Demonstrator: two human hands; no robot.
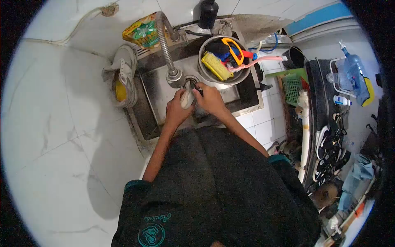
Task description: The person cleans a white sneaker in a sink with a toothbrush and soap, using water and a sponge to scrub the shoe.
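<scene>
Starting at the left, we are seeing 1 grey shoe [132, 68] resting at the left edge of the metal sink [154, 92], its inside showing yellow. Next, a yellow-and-green packet [142, 31] is standing behind the sink, and a coiled metal faucet [163, 43] is arching forward, its spray head hanging just above the hands. Our left hand [177, 109] is reaching up over the sink from a forearm slanting inward, its back facing up and its fingers curling closed around the left side of a pale item [187, 99]. That narrow item is lying between our 2 hands over the sink, near the drain; its long axis is running mostly away from our body, the far end leaning slightly right and pointing toward the drain. We cannot tell what it is. Our right hand [212, 100] is angling in from the lower right, bent at the wrist, with thumb and fingers pinching the item's right side; a small dark part is showing between them. Farther right, a round metal bowl [231, 82] is holding a yellow brush [217, 66] and other tools, and a green basket [291, 88] is sitting beyond the sink.
</scene>
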